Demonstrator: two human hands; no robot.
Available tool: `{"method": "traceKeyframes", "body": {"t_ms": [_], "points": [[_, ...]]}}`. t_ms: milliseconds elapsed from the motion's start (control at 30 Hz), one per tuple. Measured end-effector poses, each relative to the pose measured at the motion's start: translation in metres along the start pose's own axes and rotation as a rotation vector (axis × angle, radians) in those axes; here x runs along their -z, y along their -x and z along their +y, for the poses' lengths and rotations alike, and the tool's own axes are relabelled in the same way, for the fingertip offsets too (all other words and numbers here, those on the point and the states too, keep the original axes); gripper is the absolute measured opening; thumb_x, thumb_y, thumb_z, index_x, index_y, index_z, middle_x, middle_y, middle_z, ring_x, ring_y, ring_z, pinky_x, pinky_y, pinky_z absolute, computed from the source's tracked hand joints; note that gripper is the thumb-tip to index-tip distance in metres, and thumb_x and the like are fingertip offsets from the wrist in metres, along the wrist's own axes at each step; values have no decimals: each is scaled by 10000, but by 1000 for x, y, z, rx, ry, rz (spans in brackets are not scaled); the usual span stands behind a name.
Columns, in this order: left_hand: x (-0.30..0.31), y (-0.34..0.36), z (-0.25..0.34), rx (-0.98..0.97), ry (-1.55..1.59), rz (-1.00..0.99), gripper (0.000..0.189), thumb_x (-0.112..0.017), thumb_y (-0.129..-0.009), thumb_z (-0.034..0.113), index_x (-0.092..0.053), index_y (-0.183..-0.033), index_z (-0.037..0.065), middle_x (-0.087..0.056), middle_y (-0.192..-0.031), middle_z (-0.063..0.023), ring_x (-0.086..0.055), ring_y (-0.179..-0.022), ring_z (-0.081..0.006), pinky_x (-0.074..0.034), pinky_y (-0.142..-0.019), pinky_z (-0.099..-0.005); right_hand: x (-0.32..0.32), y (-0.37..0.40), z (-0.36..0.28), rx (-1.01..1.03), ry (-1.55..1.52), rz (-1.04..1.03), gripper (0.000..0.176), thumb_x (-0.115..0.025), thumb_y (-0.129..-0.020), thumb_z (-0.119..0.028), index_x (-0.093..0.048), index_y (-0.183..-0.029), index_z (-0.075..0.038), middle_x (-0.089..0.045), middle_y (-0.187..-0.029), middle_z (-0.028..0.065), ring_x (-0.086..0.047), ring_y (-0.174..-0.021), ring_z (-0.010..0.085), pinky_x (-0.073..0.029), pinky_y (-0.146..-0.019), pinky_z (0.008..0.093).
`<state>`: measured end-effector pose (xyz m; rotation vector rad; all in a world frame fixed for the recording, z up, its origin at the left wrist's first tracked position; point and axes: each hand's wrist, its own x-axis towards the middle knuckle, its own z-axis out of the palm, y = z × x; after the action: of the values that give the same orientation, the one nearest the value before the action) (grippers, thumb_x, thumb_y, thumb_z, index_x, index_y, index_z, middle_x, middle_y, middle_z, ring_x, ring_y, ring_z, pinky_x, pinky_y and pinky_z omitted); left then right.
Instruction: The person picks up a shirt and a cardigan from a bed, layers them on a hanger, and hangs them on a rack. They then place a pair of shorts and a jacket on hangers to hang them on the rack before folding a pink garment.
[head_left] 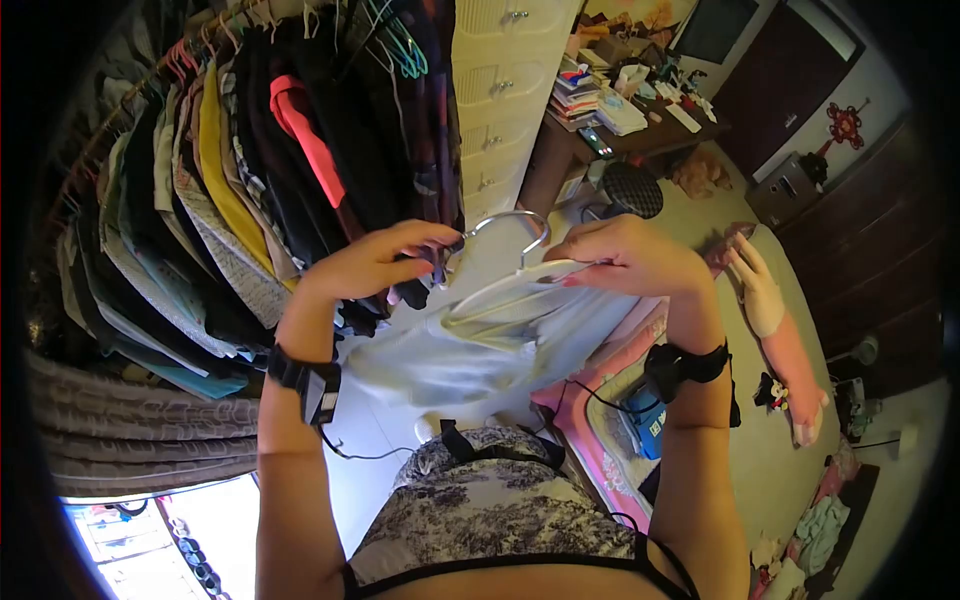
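A white garment [440,355] hangs in front of me on a pale hanger [490,293] with a shiny metal hook [515,214]. My right hand [630,255] is closed around the hanger's right shoulder, together with the cloth there. My left hand [375,262] is on the other side, its thumb and fingers apart. The left fingertips reach right to the end of the metal hook, beside the dark clothes. Below the hands, the white fabric spreads down and to the left over the floor.
Closely packed clothes [210,210] hang from a rail at left, beside white drawers [490,90]. A bed [770,490] with pink bedding lies to the right, bearing a long plush toy [780,350]. Behind are a cluttered desk [650,130] and a round stool [632,190].
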<state>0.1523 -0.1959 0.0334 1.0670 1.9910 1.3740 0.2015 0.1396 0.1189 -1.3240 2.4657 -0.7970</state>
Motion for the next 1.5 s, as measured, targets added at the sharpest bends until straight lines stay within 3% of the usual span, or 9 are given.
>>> {"method": "traceKeyframes", "body": {"t_ms": [200, 300, 467, 667, 767, 900, 1033, 1067, 1500], "points": [[-64, -52, -24, -319, -61, -196, 651, -658, -841, 114, -351, -1414, 86, -457, -1376, -111, -457, -1214, -185, -363, -1001, -327, 23, -9, -18, 93, -108, -31, 186, -680, -782, -71, -675, -963, -26, -643, -848, 101, -601, -762, 221, -466, -663, 308], [-81, -59, -14, 45, 177, -383, 592, -653, -850, 132, -408, -1386, 81, -530, -1304, -106, -492, -1160, -150, -370, -989, -306, 25, -5, -14, 82, -125, 2, 173, -691, -794, -86, -678, -952, -15, -647, -846, 96, -603, -757, 198, -461, -657, 295], [-91, -63, -61, -88, 280, -7, 255, -649, -830, 101, -570, -1065, 45, -617, -945, -55, -564, -899, -120, -458, -793, -288, 28, 12, -17, -61, -242, 5, 158, -691, -817, -112, -681, -934, -6, -648, -825, 84, -601, -750, 192, -456, -656, 279], [-34, -45, -32, -198, -240, 365, 242, -601, -774, -35, -582, -1008, 25, -582, -860, -80, -586, -835, -191, -453, -750, -265, 24, 24, -10, -130, -162, 2, 170, -698, -789, -95, -676, -934, -8, -651, -825, 90, -608, -743, 204, -466, -658, 295], [-8, -46, -45, -374, -85, 367, 196, -587, -792, -46, -582, -981, 4, -585, -857, -69, -577, -816, -171, -446, -734, -259, 24, 25, -10, -214, -135, -4, 172, -692, -774, -85, -669, -926, -10, -642, -816, 101, -607, -732, 213, -467, -652, 307], [3, -38, -27, -143, -54, 345, 106, -497, -915, 46, -586, -950, -1, -530, -837, -42, -488, -791, -100, -406, -737, -226, 21, 20, -9, -247, -31, 26, 164, -687, -759, -88, -657, -897, -5, -614, -785, 110, -597, -709, 224, -463, -638, 314], [-2, -37, 0, 4, -289, 392, 421, -723, -762, 299, -515, -1003, 25, -543, -818, -80, -539, -788, -162, -429, -744, -275, 22, 15, -8, -228, 67, 51, 165, -685, -754, -92, -654, -893, -9, -604, -783, 106, -592, -701, 229, -460, -633, 317], [-4, -35, 11, -41, -516, 388, 733, -810, -582, 444, -473, -1076, 20, -600, -896, -192, -594, -848, -361, -459, -783, -414, 22, 14, -8, -222, 104, 50, 166, -683, -755, -93, -654, -896, -12, -604, -786, 105, -591, -699, 229, -459, -631, 317], [-3, -37, -35, -54, -690, 834, 410, -544, -638, -111, -452, -1009, 37, -560, -887, -153, -579, -877, -344, -463, -776, -401, 14, 12, -19, -272, -11, 91, 150, -665, -774, -100, -665, -902, -21, -615, -792, 104, -590, -685, 212, -449, -620, 313]]}}
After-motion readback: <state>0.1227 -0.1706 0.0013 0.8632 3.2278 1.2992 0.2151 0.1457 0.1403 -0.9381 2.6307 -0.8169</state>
